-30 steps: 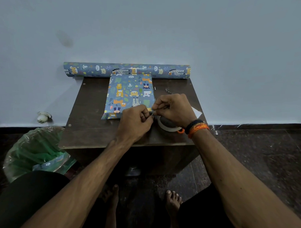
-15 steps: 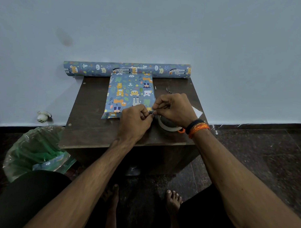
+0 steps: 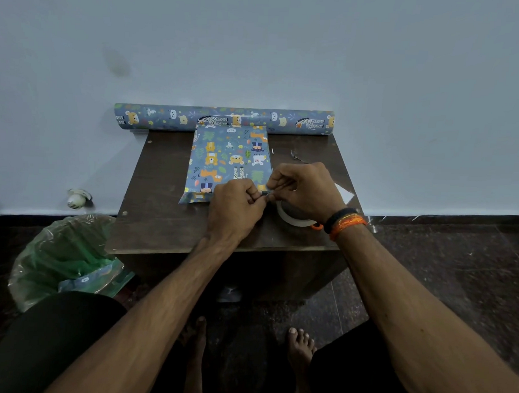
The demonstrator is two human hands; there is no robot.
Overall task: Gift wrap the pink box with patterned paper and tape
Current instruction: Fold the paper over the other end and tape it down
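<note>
Both hands pinch one short tape strip: left hand [image 3: 235, 208], right hand [image 3: 307, 189], at the wrapped box's [image 3: 228, 160] five o'clock corner; judged best pulled taut before sticking.

Both forearms reach forward over the table [image 3: 163, 222]; the left hand [image 3: 234, 208] and right hand [image 3: 307, 190] meet fingertip to fingertip, fingers curled, pinching something small between them.

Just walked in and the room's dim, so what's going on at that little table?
A person is gift wrapping. The flat box covered in blue animal-print paper lies on the dark brown wooden table, with the matching paper roll behind it by the wall. Both hands meet at the box's near right corner: left hand and right hand pinch something small between them, likely tape from the clear tape roll.
</note>
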